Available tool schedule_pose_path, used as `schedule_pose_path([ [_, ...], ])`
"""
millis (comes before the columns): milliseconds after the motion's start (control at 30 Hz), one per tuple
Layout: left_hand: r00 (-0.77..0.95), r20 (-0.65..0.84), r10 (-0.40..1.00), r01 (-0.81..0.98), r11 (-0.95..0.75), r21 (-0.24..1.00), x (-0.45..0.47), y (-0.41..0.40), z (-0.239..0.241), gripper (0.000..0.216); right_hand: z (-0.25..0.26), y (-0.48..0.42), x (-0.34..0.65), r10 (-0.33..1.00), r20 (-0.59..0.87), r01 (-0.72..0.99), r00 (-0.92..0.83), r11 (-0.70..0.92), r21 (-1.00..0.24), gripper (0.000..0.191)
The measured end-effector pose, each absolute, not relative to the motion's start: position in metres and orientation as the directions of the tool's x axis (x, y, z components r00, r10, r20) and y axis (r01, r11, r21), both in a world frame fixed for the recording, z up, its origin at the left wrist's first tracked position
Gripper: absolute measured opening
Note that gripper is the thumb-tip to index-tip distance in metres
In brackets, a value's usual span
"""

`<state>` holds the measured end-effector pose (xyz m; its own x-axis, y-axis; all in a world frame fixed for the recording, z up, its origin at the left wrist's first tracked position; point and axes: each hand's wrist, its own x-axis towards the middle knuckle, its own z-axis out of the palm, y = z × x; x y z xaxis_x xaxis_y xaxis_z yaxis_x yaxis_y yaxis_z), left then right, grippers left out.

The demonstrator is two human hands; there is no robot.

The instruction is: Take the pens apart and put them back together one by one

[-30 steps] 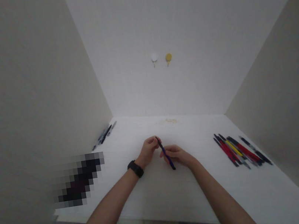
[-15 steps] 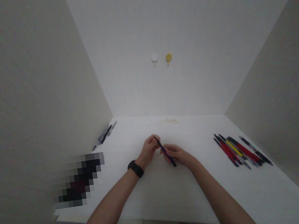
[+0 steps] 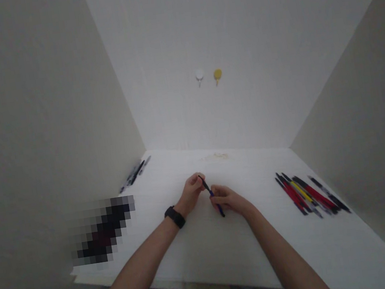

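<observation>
Between my hands, a slim pen (image 3: pixel 220 208) with a black upper part and a dark blue lower part slants above the white tabletop. My left hand (image 3: pixel 192 193) pinches its upper black end. Around the blue lower part, the fingers of my right hand (image 3: pixel 230 199) are closed. The middle of the pen shows between the two hands, but whether its black and blue parts are joined there is too small to tell. A black band (image 3: pixel 175 217) circles my left wrist.
Several red, yellow and black pens (image 3: pixel 304 193) lie on the right of the table (image 3: pixel 208 248). More pens (image 3: pixel 135 173) lie at the back left, near a pixelated dark patch (image 3: pixel 104 232). Walls stand on three sides, with two hooks (image 3: pixel 217 75) on the back one.
My right hand has shifted slightly right, and the pen's lower end has swung a little left, so the pen stands steeper. My left hand has barely moved.
</observation>
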<state>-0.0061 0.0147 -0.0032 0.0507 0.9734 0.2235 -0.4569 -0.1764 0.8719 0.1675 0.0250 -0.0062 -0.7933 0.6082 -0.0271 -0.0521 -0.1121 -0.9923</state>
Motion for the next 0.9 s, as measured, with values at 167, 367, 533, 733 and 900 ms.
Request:
schedule_pose_path([
  [167,0.051,0.232,0.971,-0.558,-0.165,0.813,-0.006,0.013,0.003,0.040,-0.001,0.024,0.168,0.580,-0.024,-0.007,-0.814,-0.051,-0.999,0.032],
  [367,0.048,0.208,0.977,-0.613,-0.135,0.779,-0.006,0.010,0.007,0.036,0.006,0.020,0.166,0.589,0.004,0.030,-0.808,0.048,-0.998,0.036],
  [533,0.007,0.166,0.986,-0.678,-0.117,0.726,-0.011,0.011,0.008,0.030,0.006,0.021,0.165,0.599,-0.023,0.058,-0.800,0.039,-0.998,0.034],
  [733,-0.025,0.145,0.989,-0.757,-0.114,0.644,-0.018,0.014,0.009,0.023,0.004,0.022,0.167,0.628,-0.027,0.052,-0.778,0.022,-0.998,0.031],
  [900,-0.100,0.138,0.985,-0.471,-0.169,0.866,-0.025,0.018,0.007,0.022,0.000,0.025,0.168,0.657,-0.021,-0.020,-0.754,-0.055,-0.998,0.032],
])
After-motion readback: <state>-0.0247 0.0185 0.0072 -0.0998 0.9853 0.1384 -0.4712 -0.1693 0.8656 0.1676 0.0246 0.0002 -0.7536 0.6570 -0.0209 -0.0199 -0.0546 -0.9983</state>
